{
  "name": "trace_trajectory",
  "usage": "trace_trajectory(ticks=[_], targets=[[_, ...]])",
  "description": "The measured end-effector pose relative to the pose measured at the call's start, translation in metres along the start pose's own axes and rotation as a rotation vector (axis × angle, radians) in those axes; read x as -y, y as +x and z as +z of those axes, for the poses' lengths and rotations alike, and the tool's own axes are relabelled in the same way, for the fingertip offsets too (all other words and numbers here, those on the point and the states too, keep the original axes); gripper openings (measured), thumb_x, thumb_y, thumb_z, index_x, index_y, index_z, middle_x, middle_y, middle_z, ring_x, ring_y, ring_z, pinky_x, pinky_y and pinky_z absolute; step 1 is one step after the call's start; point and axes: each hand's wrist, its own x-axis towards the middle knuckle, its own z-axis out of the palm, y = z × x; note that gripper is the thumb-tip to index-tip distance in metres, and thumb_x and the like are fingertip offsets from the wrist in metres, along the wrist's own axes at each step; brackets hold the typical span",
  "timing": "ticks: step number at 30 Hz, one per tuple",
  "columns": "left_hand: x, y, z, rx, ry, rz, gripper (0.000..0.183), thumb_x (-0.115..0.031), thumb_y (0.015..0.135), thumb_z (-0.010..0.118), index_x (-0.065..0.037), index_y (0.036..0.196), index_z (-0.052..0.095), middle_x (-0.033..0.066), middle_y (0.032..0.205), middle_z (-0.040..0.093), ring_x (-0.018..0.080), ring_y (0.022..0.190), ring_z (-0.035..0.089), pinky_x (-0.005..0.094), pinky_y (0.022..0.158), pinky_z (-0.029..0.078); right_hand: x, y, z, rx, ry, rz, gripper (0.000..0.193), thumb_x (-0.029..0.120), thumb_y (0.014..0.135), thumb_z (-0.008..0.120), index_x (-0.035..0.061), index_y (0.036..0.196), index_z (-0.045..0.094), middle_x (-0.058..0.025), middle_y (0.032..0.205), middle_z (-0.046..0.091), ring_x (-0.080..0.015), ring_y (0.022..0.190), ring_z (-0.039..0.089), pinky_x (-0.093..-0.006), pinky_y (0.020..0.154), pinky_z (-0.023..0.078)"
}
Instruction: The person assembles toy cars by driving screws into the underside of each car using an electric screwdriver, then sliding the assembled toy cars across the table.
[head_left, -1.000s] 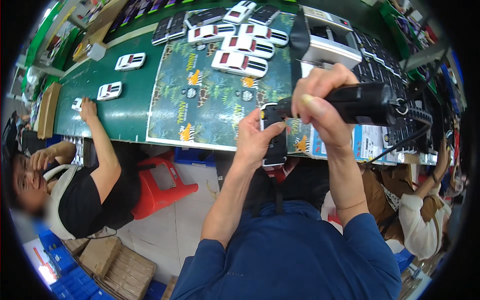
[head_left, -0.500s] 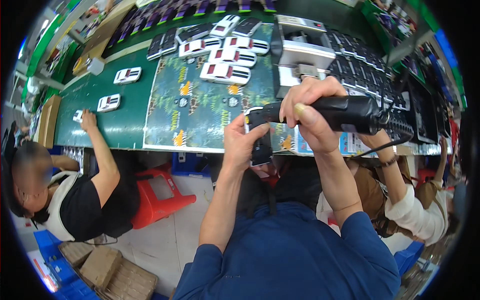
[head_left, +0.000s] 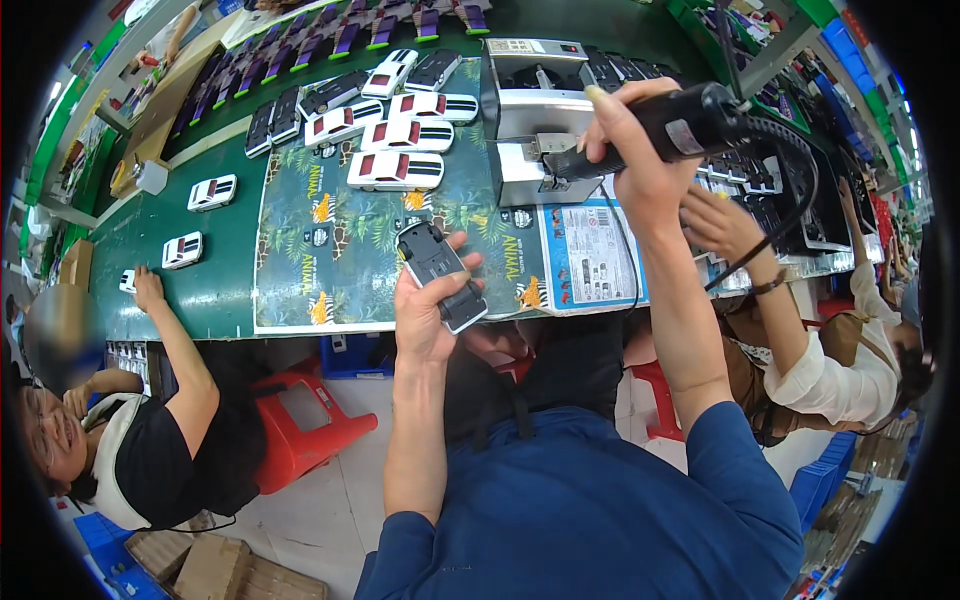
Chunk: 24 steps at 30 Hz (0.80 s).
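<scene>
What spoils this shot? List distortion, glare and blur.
Head view: a black rim rounds the frame, and the smooth green tabletop looks bent along its front edge; head view: glare whitens parts of that tabletop and the silver, boxy metal machine; head view: a far-left patch is blurred, while the white-and-black toy car in the left hand looks fairly sharp.

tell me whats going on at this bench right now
A person's left hand holds a white toy car with a black underside, bottom up. The right hand grips a black cylindrical corded tool, its tip at the front of a silver metal box; whether it touches is unclear. Beyond the left hand, several white toy cars with black stripes sit wheels down on a green printed sheet. At left, a co-worker's hand is at another white toy car.
</scene>
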Motion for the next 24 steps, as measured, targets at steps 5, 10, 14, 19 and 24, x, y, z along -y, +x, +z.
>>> trace_trajectory(ticks=[5,10,14,19,24], targets=[[-0.003,0.001,-0.008,0.003,-0.092,-0.021,0.061,0.012,0.078,0.058,-0.004,0.136,0.049,0.0152,0.118,0.063,0.024,0.096,0.067,0.0419,0.078,0.06,0.003,0.009,0.018,0.052,-0.144,0.125,0.016,0.007,0.083,0.077,0.0002,0.076,0.063,-0.0005,0.058,0.06,-0.0071,0.047,0.057,-0.0205,0.046,0.044],[0.001,0.009,-0.011,-0.029,-0.172,-0.059,0.06,0.013,0.08,0.058,-0.006,0.136,0.049,0.0112,0.107,0.063,0.0225,0.093,0.067,0.0434,0.08,0.059,0.024,-0.005,0.014,-0.007,0.151,0.357,0.015,0.006,0.082,0.073,0.0003,0.079,0.06,-0.0042,0.056,0.056,-0.0113,0.042,0.051,-0.0257,0.046,0.044],[0.0,0.007,-0.01,-0.018,-0.165,-0.045,0.055,0.013,0.079,0.061,-0.006,0.13,0.05,0.0112,0.108,0.062,0.0229,0.094,0.066,0.0436,0.079,0.06,0.041,-0.044,0.028,0.218,0.372,0.279,0.007,0.008,0.092,0.051,0.003,0.091,0.047,-0.0065,0.068,0.047,-0.014,0.048,0.045,-0.0323,0.051,0.047],[-0.002,0.009,-0.006,-0.018,-0.18,-0.042,0.05,0.014,0.077,0.063,-0.004,0.122,0.052,0.0113,0.107,0.06,0.0233,0.092,0.066,0.0428,0.075,0.06,0.041,-0.07,0.044,0.244,0.421,0.335,0.01,0.009,0.089,0.055,0.0016,0.092,0.049,-0.0074,0.066,0.048,-0.0147,0.047,0.047,-0.0319,0.051,0.047],[0.0,0.015,-0.007,-0.023,-0.188,-0.067,0.051,0.013,0.077,0.063,-0.003,0.124,0.051,0.0114,0.107,0.061,0.0239,0.09,0.066,0.0422,0.072,0.06,0.033,-0.078,0.053,0.181,0.473,0.396,0.013,0.001,0.085,0.068,-0.0005,0.087,0.054,-0.0089,0.067,0.059,-0.0112,0.049,0.054,-0.0259,0.051,0.048]])
